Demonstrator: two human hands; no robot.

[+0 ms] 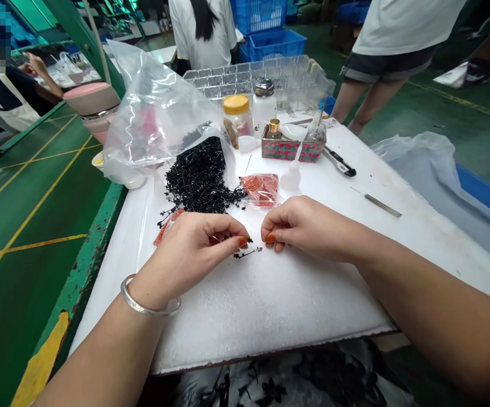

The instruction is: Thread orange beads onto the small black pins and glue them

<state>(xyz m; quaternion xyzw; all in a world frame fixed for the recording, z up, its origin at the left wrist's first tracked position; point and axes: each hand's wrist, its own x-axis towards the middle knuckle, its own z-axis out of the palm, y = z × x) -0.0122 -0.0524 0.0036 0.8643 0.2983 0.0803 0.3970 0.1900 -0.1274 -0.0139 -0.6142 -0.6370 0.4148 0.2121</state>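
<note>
My left hand [192,240], with a silver bangle [143,305] at its wrist, pinches a small black star-ended part [250,240] between thumb and fingertips. Just beneath those fingertips is a second thin black piece [245,254] with a small bright, reddish end. Facing it, my right hand [302,226] is closed in a pinch; what it holds, if anything, is too small to make out. Beyond my hands lies a heap of black stemmed parts [198,175], spilling from a clear plastic bag [160,107]. A clear packet of orange-red bits [261,188] lies between the heap and a small squeeze bottle [291,176].
On the white tabletop [279,305] are a utility knife [340,162], a thin metal tool [383,205], a patterned box of bottles [291,150] and a yellow-lidded jar [237,121]. A green conveyor [28,198] runs along the left. Other people are nearby.
</note>
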